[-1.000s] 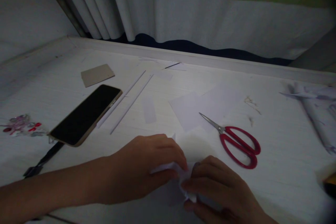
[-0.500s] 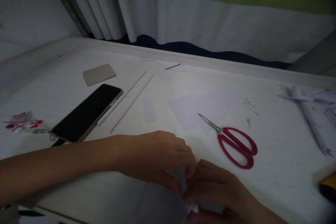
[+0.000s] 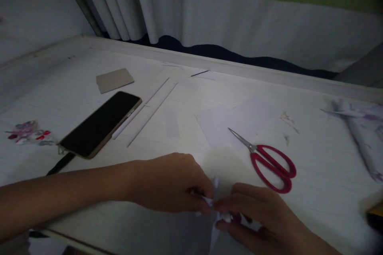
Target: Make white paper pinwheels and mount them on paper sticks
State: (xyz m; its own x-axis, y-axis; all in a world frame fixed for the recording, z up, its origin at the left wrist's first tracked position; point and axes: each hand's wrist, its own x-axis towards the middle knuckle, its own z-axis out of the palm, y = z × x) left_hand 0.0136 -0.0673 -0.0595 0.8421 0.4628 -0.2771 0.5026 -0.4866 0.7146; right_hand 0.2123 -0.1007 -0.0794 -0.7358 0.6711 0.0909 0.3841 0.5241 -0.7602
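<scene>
My left hand (image 3: 176, 185) pinches a small piece of white paper (image 3: 206, 199) between thumb and fingers, near the front of the white desk. Close against it, my right hand (image 3: 254, 215) is closed on a small white paper bit (image 3: 226, 217), its exact shape partly hidden by the fingers. The fingertips of both hands nearly meet. Beneath them a pale sheet (image 3: 191, 231) shows dimly. Just beyond my right hand lie scissors with red handles (image 3: 272, 167), their blades closed and pointing to the far left.
A black phone (image 3: 101, 125) lies at left, with two rolled paper sticks (image 3: 152, 113) beside it. Behind are a grey card (image 3: 115, 80) and paper sheets (image 3: 215, 123). Small charms (image 3: 28, 132) sit far left; a crumpled plastic bag (image 3: 363, 135) is at right. A curtain (image 3: 239, 20) hangs behind.
My left hand has turned and drawn its fingers in around the paper, which now shows between the fingertips. My right hand has shifted slightly right. The camera view has tilted a little.
</scene>
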